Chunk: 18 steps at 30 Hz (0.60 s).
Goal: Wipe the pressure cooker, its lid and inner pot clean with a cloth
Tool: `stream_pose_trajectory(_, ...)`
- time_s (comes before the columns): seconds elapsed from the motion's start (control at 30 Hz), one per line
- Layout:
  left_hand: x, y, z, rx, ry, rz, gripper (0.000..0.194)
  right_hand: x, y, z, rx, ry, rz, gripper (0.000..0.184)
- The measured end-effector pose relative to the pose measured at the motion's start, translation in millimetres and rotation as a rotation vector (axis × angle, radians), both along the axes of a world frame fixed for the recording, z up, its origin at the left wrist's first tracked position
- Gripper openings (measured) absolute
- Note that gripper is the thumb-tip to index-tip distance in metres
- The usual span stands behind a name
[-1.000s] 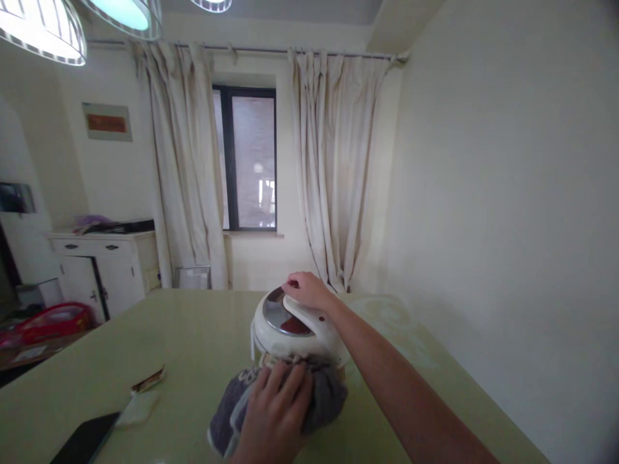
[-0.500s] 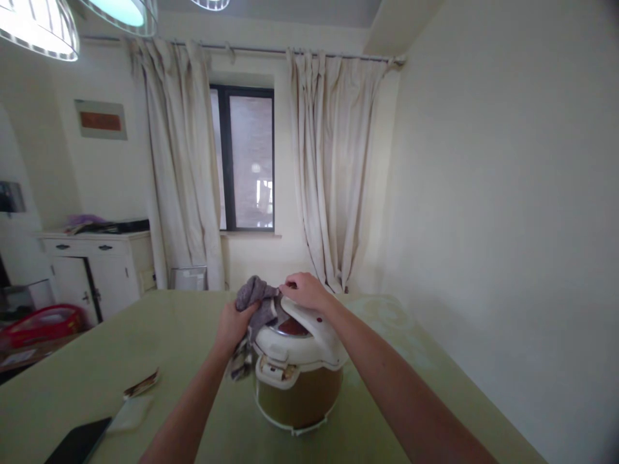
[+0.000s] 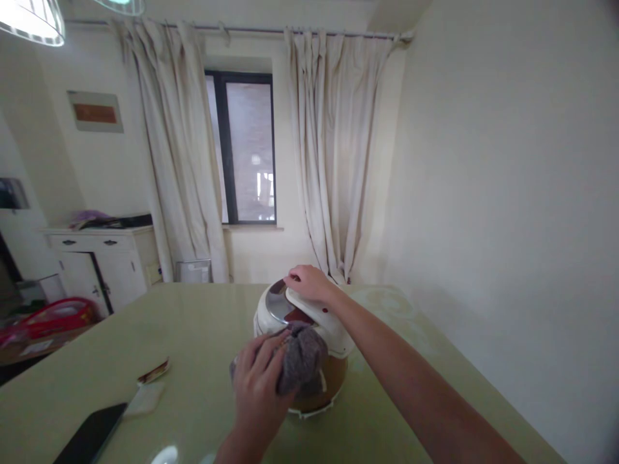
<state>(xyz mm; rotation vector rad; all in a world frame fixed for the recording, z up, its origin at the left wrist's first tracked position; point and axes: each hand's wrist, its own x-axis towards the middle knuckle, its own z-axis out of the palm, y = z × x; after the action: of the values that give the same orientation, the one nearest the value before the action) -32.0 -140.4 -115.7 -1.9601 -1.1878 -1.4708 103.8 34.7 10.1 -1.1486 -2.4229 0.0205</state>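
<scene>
A white and brown electric pressure cooker [image 3: 333,380] stands upright on the table, with a shiny metal and dark red panel on its lid. My left hand [image 3: 264,377] is closed on a bunched grey cloth [image 3: 304,357], which lies against the near left side of the cooker and hides its front latch. On top of the lid, my right hand [image 3: 312,283] wraps around the white lid handle [image 3: 314,310]. Its fingertips curl over the handle's far end.
On the pale green table [image 3: 193,341] at left lie a dark phone [image 3: 91,433], a small white item [image 3: 145,398] and a torn packet [image 3: 153,372]. Beyond the table's left edge are a red basket [image 3: 60,317] and a white cabinet [image 3: 104,258]. A wall [image 3: 498,193] rises at right.
My left hand has brought the cloth from the lid's far left edge down to the cooker's near front side. My right hand stays on the lid handle. The view has tilted slightly.
</scene>
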Motion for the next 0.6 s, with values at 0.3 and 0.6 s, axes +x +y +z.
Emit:
stream_pose_trajectory(0.3,-35.4,18.5,-75.7,0.286,0.334,-0.057,0.030,1.5,-3.2,3.2,-0.015,-0.014,0.009,0.036)
stream_pose_trajectory(0.6,-66.4,91.9,-40.0,-0.535,-0.924,-0.042,0.055,1.1,-3.8,2.2,0.023,-0.052,0.014,0.038)
